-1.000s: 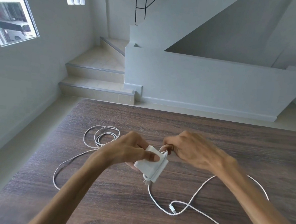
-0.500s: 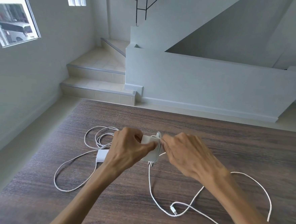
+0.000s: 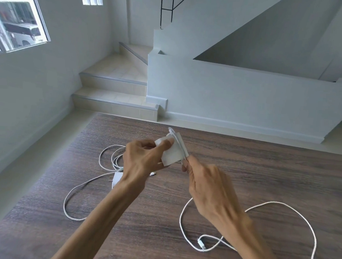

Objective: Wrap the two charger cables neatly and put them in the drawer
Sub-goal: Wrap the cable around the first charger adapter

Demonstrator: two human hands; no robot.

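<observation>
Toward the left edge of the tabletop [image 3: 264, 176] you have the second charger [image 3: 115, 179] lying flat, its white cable [image 3: 74, 195] in loose loops around it. Your left hand [image 3: 143, 159] holds the white charger brick [image 3: 174, 152] above the tabletop, fingers curled around it. Just right, your right hand [image 3: 206, 184] pinches the brick's cable [image 3: 282, 206] at the brick's lower corner; the rest sprawls in a wide loop toward the right edge, its plug [image 3: 201, 244] near the front.
</observation>
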